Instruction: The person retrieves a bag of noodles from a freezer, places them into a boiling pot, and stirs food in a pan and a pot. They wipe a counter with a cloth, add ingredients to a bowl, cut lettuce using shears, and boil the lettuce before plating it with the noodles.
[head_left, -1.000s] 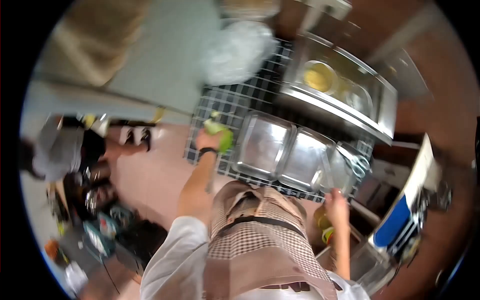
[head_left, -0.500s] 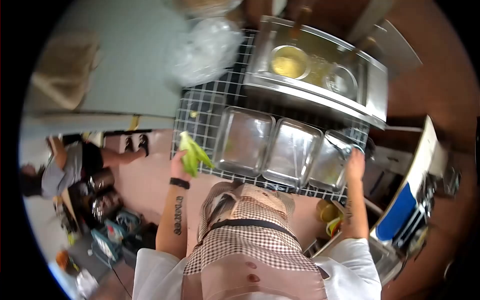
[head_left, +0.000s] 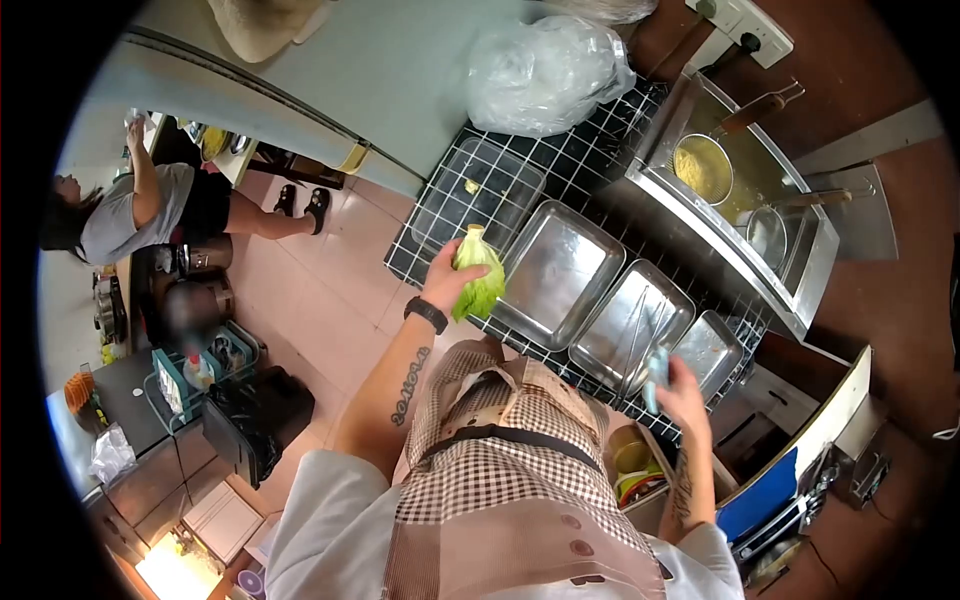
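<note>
My left hand (head_left: 450, 278) is wrapped round a small head of lettuce (head_left: 478, 280), its pale cut stem upward and green leaves hanging down, at the near left edge of the wire rack (head_left: 400, 255). My right hand (head_left: 684, 402) grips a tool with light blue handles (head_left: 657, 380); its kind is not clear. It is over the near edge of the metal trays. The left tray (head_left: 562, 275) has a bare bottom. In the middle tray (head_left: 610, 335) lie thin metal prongs. Small bits are in the right tray (head_left: 712, 355).
Behind the trays stands a steel fryer (head_left: 735, 238) with two strainer baskets, one holding yellow food (head_left: 703, 168). A clear plastic bag (head_left: 545, 75) lies at the back, a clear lid (head_left: 455, 215) at the rack's left. Another person (head_left: 150, 210) stands at far left.
My left hand has brought the lettuce in beside the left tray and turned it upright. My right hand has drawn the light-blue-handled tool from the right tray toward the middle tray. The view has turned.
</note>
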